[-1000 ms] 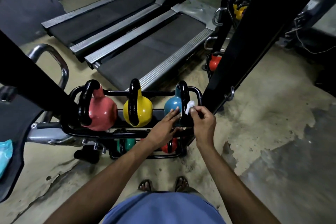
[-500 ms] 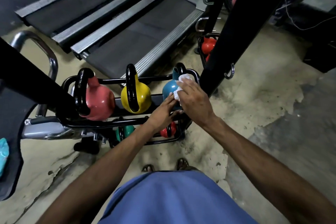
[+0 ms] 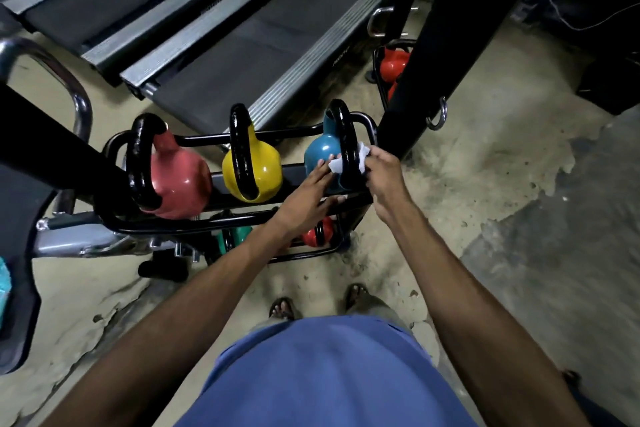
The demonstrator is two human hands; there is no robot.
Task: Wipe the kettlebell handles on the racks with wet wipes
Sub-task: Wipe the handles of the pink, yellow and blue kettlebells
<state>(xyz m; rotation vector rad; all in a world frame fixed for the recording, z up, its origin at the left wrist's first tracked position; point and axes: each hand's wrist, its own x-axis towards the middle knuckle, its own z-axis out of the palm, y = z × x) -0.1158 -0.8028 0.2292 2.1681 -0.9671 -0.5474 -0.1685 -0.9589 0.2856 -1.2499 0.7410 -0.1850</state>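
kettlebells stand in a row on the top shelf of a low black rack [image 3: 156,229]: a pink kettlebell [image 3: 180,180] at the left, a yellow kettlebell [image 3: 265,166] in the middle and a blue kettlebell [image 3: 320,152] at the right end, each with a glossy black handle standing upright. the blue one's handle [image 3: 344,125] is the one in hand. a white wet wipe [image 3: 361,155] is wrapped round the near side of that handle, low on the loop, with crumpled ends showing on both sides of the black bar.

the right hand [image 3: 384,173] comes in from the right and pinches the wipe against the handle, its fingers [image 3: 372,152] curled onto the cloth. the left hand [image 3: 304,198] reaches in from below with straight fingers laid flat on the blue body, the fingertips just at the wipe's left edge (whether they touch the wipe itself is hard to tell); it grasps nothing.

on the rack's lower shelf a small red kettlebell [image 3: 317,236] sits under the left wrist, and a green kettlebell [image 3: 242,234] sits left of it, partly hidden by the front rail. two treadmills [image 3: 259,45] lie side by side beyond the rack. a thick black post [image 3: 415,45] rises just right of the rack, with a metal ring hanging on its side, and behind it a second rack holds an orange-red kettlebell [image 3: 393,62]. the floor [image 3: 485,184] is worn and patchy concrete. at the bottom of the view are a blue shirt [image 3: 329,374] and two feet in sandals.
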